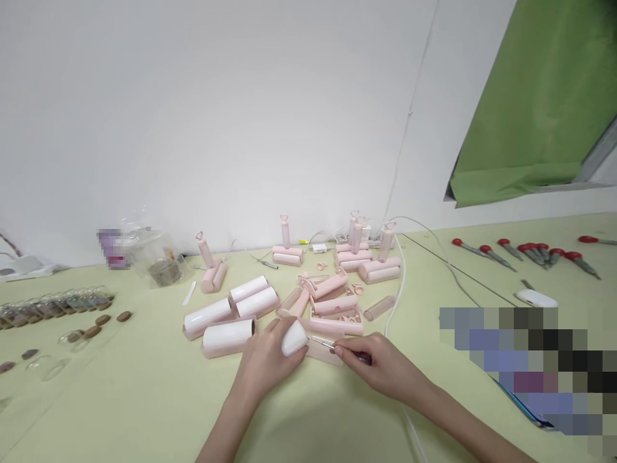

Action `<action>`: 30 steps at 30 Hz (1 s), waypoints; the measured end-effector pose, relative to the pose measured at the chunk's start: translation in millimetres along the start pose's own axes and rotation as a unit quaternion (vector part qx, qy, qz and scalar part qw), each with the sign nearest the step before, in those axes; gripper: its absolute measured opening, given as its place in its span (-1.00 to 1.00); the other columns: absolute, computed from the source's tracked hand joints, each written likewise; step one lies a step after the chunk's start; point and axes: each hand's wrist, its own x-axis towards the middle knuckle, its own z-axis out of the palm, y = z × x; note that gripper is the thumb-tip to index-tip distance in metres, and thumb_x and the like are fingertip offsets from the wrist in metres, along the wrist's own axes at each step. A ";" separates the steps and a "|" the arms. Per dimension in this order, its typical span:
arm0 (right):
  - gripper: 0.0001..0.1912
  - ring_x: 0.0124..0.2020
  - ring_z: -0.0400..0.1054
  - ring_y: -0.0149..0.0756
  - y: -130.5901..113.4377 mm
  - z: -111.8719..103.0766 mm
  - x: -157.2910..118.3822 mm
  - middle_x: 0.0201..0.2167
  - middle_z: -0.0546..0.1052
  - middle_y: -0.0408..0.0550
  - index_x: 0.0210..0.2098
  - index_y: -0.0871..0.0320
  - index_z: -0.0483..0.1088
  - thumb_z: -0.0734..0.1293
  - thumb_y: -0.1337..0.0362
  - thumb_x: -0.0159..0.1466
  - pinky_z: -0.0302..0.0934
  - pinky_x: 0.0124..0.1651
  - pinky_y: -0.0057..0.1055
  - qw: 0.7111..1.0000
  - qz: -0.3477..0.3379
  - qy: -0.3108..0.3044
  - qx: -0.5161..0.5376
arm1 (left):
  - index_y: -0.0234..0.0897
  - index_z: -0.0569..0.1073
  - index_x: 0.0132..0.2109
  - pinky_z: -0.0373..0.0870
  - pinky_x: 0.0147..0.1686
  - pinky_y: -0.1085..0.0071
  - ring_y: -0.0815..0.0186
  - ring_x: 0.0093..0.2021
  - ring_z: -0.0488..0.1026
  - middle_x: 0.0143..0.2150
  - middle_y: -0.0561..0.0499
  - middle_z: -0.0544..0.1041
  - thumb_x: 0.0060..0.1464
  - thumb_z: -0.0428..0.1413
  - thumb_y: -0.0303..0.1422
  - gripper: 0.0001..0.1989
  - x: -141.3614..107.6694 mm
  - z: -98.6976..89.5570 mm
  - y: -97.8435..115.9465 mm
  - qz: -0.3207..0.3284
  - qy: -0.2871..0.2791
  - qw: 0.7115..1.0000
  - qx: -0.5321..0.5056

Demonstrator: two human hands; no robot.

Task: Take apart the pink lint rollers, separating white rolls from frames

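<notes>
- We have our left hand's fingers (272, 350) clamped around a white roll (295, 338).
- We pinch a thin metal-tipped tool (354, 353) in our right hand's fingers (369, 362), its tip at the roll's end.
- Pink plastic parts (332, 305) lie just beyond our fingertips.
- Larger white rolls (230, 337) rest left of our left fingers, on the pale green table (164, 399).

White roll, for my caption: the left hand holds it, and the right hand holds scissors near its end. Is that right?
Not scissors: the head view shows a slim tool in the right hand, near the end of the roll the left hand holds.
</notes>
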 end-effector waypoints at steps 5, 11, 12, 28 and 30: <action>-0.62 -0.63 -0.07 -0.45 6.6 -8.8 1.2 -0.69 0.06 -0.23 -0.67 0.16 0.15 0.10 0.18 0.24 -0.19 -0.57 -0.48 0.999 0.042 0.017 0.008 | -0.17 0.32 -0.06 0.35 -0.18 0.27 0.13 -0.13 0.43 -0.11 -0.02 0.48 -0.07 0.06 -0.28 -0.64 -1.2 -5.4 7.2 0.033 0.012 0.999 -0.035; -0.63 -0.63 -0.13 -0.48 -3.6 -8.6 -2.2 -0.66 0.00 -0.26 -0.62 0.16 0.17 0.09 0.14 0.26 -0.22 -0.58 -0.50 0.997 0.043 -0.005 0.068 | -0.17 0.28 -0.05 0.38 -0.23 0.28 0.15 -0.16 0.44 -0.10 -0.03 0.47 -0.04 0.04 -0.29 -0.65 -2.8 2.8 5.7 0.037 0.049 0.998 -0.026; -0.63 -0.63 -0.13 -0.49 -4.5 -7.3 -2.9 -0.67 0.00 -0.26 -0.62 0.17 0.15 0.09 0.14 0.26 -0.22 -0.58 -0.50 0.997 0.042 -0.006 0.063 | -0.18 0.27 -0.04 0.39 -0.25 0.29 0.15 -0.16 0.45 -0.09 -0.04 0.47 -0.03 0.04 -0.29 -0.65 -3.1 4.4 5.4 0.036 0.058 0.997 -0.028; -0.58 -0.63 -0.01 -0.42 -8.1 -2.0 -9.3 -0.68 0.14 -0.23 -0.57 0.14 0.26 0.02 0.11 0.28 -0.10 -0.54 -0.50 0.999 0.026 0.008 -0.028 | -0.26 0.23 0.02 0.40 -0.47 0.44 0.22 -0.30 0.50 -0.18 -0.05 0.51 -0.03 0.07 -0.33 -0.57 -5.9 19.5 3.2 0.117 0.193 0.969 0.102; -0.59 -0.63 -0.03 -0.43 -4.5 -5.2 -10.0 -0.69 0.10 -0.23 -0.61 0.14 0.18 0.01 0.13 0.28 -0.14 -0.55 -0.50 0.997 0.043 -0.015 -0.059 | -0.27 0.25 0.01 0.35 -0.56 0.45 0.24 -0.39 0.50 -0.26 0.00 0.52 -0.05 0.09 -0.36 -0.57 -5.2 22.7 3.7 0.137 0.189 0.960 0.153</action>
